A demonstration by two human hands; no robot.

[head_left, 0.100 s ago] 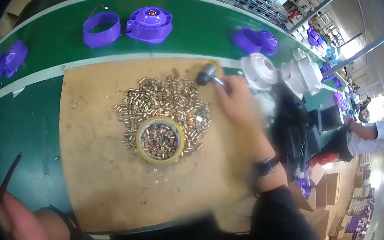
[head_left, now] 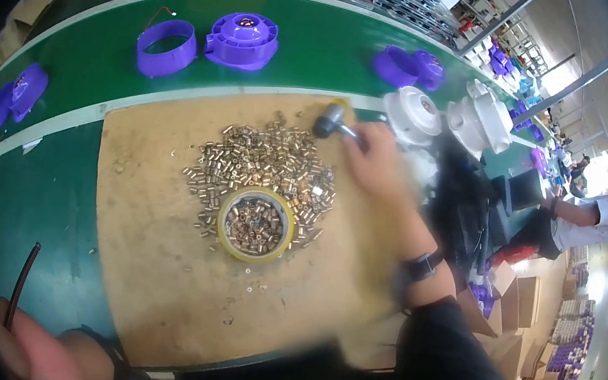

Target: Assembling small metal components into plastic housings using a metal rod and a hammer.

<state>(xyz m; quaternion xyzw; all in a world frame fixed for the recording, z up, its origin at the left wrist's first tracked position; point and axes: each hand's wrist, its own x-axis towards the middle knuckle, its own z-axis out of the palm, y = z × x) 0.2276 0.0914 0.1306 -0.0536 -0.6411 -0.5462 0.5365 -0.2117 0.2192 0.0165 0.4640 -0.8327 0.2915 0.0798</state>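
My right hand [head_left: 376, 157] is closed round the handle of a small mallet [head_left: 328, 120] at the far right corner of the tan board. The mallet's dark, grey-ended head lies just right of a heap of small brass-coloured metal sleeves [head_left: 266, 156]. A yellow-rimmed ring [head_left: 287, 243], like a tape roll, stands at the heap's near side with more sleeves inside it. At the lower left, my left hand [head_left: 34, 347] is closed on a thin dark rod or cable [head_left: 23, 277] that sticks up from it. The picture's rim cuts off part of this hand.
The tan board [head_left: 150, 270] lies on a green table. Behind it, a green belt carries purple round housings [head_left: 242, 42] and purple rings [head_left: 166, 49]. White housings [head_left: 412, 116] stand right of my right hand. Further right are cardboard boxes [head_left: 513, 307] and another person [head_left: 593, 214].
The whole view has shifted very slightly. Both hands keep their hold, and the mallet stays at the same spot beside the heap.
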